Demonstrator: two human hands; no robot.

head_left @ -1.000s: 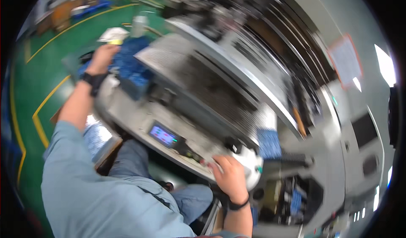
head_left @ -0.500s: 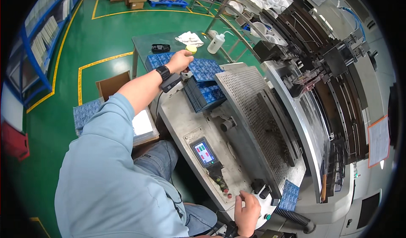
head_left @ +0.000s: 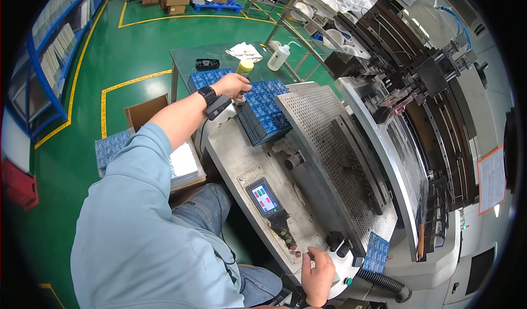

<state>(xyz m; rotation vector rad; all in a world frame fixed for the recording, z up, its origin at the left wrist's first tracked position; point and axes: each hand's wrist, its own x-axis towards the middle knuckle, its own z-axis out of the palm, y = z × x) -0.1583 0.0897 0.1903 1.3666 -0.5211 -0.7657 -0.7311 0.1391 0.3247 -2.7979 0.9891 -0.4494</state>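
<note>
My left hand (head_left: 231, 85), wearing a black watch and a dark wrist device, pinches the near-left edge of a blue patterned panel (head_left: 264, 96). This panel lies on top of a stack of similar panels (head_left: 263, 126), roughly lined up with it. Another pile of blue panels (head_left: 211, 77) sits just beyond my left wrist. My right hand (head_left: 318, 276) hovers at the machine's front corner, loosely curled with thumb and fingers apart and nothing visible in it. Beside it is a white control box with a green button (head_left: 348, 281).
A tilted perforated metal plate (head_left: 318, 117) rises right of the stack, under a large framed machine head (head_left: 384, 138). A touchscreen (head_left: 263, 198) is set in the machine top. The green table (head_left: 186, 56) bears a squeeze bottle (head_left: 279, 57), a yellow-lidded jar (head_left: 245, 67) and a cloth (head_left: 244, 51).
The panel in my left hand has come down from a raised tilt onto the stack, and the hand has lowered slightly with it. My right hand has barely moved.
</note>
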